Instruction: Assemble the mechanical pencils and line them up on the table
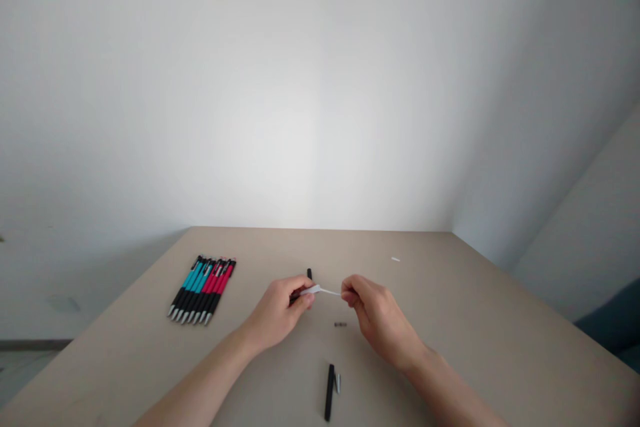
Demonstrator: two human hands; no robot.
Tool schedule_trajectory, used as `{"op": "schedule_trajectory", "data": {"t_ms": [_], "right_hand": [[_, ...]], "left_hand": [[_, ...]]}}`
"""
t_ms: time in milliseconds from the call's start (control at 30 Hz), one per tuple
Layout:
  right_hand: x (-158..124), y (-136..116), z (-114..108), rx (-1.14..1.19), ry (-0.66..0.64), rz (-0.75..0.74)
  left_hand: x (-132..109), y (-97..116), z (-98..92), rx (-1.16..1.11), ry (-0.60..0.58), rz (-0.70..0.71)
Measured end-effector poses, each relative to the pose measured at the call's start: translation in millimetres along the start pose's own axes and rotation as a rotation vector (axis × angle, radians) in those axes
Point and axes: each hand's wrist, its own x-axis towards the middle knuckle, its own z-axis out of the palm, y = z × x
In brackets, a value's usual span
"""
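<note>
Near the middle of the table, my left hand (280,310) is closed around a slim white piece (311,289) with a dark part beside it between the fingers. From its tip a thin white strand (330,292) stretches across to my right hand (373,313), whose fingers pinch the far end. A black stick-like part (309,273) shows just behind my left fingertips; whether it touches them I cannot tell. Between and below the hands lies a small dark, spring-like piece (341,325). Closer to me are a black pen barrel (329,392) and a small silver piece (339,383).
Several pens (203,290) with turquoise or red barrels and black grips lie side by side at the left of the beige table (450,320). A small white sliver (395,259) rests at the back right. White walls (320,93) border the far edge.
</note>
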Motion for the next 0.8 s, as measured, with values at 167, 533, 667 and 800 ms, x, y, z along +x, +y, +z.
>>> {"op": "schedule_trajectory", "data": {"t_ms": [167, 533, 667, 800], "right_hand": [[1, 0, 0, -0.019, -0.018, -0.042], [-2, -10, -2, 0.092, 0.049, -0.056], [-4, -10, -3, 0.122, 0.200, -0.013], [-3, -7, -2, 0.120, 0.258, 0.013]], "left_hand": [[-1, -1, -0.1, 0.051, -0.033, 0.037], [-4, 1, 0.5, 0.013, -0.089, 0.109], [-5, 0, -1.1, -0.038, -0.054, 0.080], [-4, -5, 0.0, -0.212, -0.010, 0.079]]}}
